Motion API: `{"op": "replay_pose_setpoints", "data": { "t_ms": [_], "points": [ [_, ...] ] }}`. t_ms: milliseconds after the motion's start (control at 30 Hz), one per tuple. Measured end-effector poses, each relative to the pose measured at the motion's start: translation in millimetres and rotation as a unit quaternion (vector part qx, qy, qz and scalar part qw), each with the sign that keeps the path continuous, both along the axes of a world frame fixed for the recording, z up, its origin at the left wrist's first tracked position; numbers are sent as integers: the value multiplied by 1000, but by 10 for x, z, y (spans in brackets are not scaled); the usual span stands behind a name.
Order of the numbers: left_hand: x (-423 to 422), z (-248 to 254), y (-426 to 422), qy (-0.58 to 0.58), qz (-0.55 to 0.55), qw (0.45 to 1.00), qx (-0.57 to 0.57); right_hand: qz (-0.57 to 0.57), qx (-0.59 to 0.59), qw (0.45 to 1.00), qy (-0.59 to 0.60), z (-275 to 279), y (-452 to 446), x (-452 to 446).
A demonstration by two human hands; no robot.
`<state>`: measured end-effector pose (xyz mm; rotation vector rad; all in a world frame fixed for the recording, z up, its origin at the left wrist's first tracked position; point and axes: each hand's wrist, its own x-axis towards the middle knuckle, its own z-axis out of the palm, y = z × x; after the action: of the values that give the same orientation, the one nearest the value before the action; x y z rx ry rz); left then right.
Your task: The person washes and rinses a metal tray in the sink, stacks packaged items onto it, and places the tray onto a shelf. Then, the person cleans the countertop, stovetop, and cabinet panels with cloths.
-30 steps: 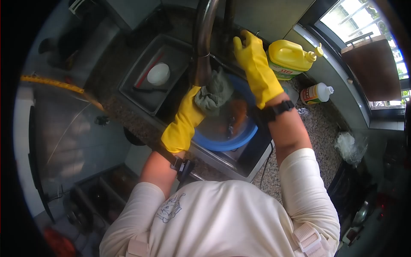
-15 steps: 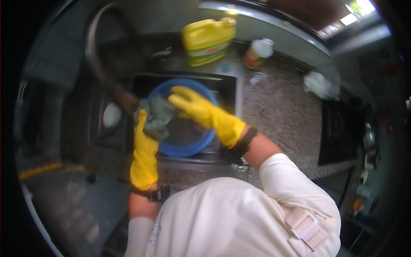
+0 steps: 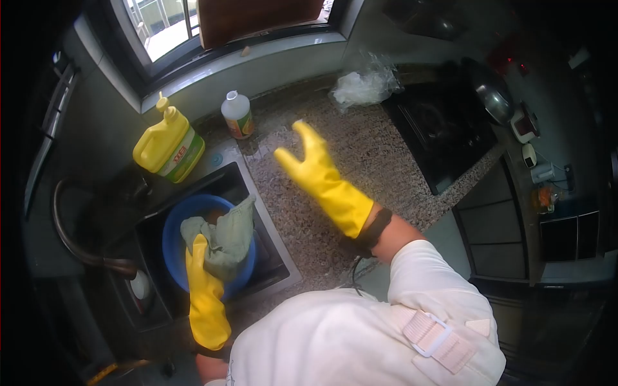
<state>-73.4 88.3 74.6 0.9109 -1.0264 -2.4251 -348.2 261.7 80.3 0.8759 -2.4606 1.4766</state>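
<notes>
My left hand [image 3: 206, 293], in a yellow rubber glove, grips a damp-looking grey-green cloth [image 3: 226, 239] bunched over a blue basin [image 3: 169, 248]. The basin sits in the dark sink [image 3: 273, 264], and the cloth hides much of its inside. My right hand [image 3: 314, 166], gloved in yellow too, is above the speckled countertop [image 3: 360, 154] to the right of the sink. Its thumb and fingers are spread apart, with nothing visible between them. A white bottle [image 3: 238, 116] with a coloured label stands to the left of that hand.
Behind the sink stands a yellow jug [image 3: 170, 145] with a pump top. The dark faucet [image 3: 71, 235] curves in from the left. A crumpled clear plastic bag [image 3: 364, 87] lies beside the black stove [image 3: 444, 138]. A window [image 3: 170, 32] is at the back.
My right hand has moved from over the basin to above the countertop. The cloth, still in my left hand, is now more spread out. The view has swung to the right.
</notes>
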Motion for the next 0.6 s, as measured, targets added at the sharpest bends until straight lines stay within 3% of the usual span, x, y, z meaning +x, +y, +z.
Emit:
{"op": "replay_pose_setpoints", "data": {
  "t_ms": [67, 100, 167, 200, 300, 367, 433, 467, 500, 600],
  "points": [
    [-81, 27, 85, -12, -12, 1000, -11, -142, -12, 988, 61, 79, 383, -720],
    [-139, 63, 160, -6, -14, 1000, -6, -206, 46, 966, 152, 133, 637, -1122],
    [-213, -5, 210, 3, -15, 1000, -3, -336, 134, 916, 173, 227, 1061, -1715],
    [-221, -164, 153, 75, -67, 992, 71, -361, 209, 892, 174, 288, 1218, -1914],
    [-310, 78, 333, 57, -77, 991, 97, -374, 300, 877, 28, 405, 1423, -2332],
    [-387, 251, 521, -4, -22, 1000, -16, -321, 367, 869, -79, 442, 1476, -2550],
    [-374, 271, 522, -12, -22, 999, -40, -343, 345, 873, -35, 288, 1482, -2840],
    [-349, 274, 518, -20, -31, 998, -59, -261, 166, 949, -63, 310, 1540, -2988],
    [-324, 268, 493, -24, -25, 998, -57, -168, -19, 982, -89, 286, 1563, -3101],
    [-278, 306, 460, -34, -22, 996, -79, -73, -178, 981, 34, 1017, 1433, -2588]
  ]
}}
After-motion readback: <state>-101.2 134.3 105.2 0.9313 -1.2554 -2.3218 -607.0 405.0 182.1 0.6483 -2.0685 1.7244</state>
